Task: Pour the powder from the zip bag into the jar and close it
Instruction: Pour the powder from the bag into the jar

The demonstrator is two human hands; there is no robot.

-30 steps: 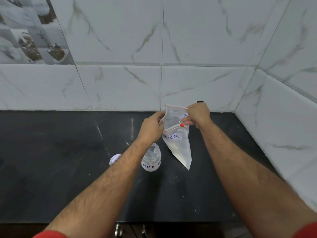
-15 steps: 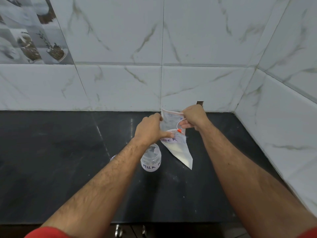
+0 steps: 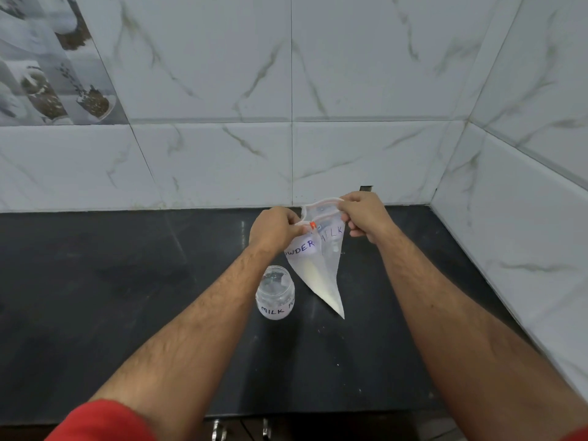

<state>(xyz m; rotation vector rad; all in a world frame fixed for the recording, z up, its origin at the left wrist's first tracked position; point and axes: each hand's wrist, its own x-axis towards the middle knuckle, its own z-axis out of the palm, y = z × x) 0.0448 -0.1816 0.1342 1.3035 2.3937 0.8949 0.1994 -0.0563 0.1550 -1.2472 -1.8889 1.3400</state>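
Observation:
A clear zip bag labelled "MILK POWDER" hangs above the black counter, white powder gathered in its lower corner. My left hand pinches the bag's top edge by the orange slider, and my right hand pinches the other side of the top. The mouth between them is parted. A small clear jar labelled "MILK" stands uncapped on the counter just left of the bag's tip, below my left wrist. Its lid is hidden behind my left forearm.
The black counter runs left and toward me. White marble-tiled walls close it at the back and on the right. Cabinet handles show below the front edge.
The bag has turned so both label words face me and its mouth has spread wider. My left hand now pinches the top by the slider. The lid has gone out of sight behind my forearm.

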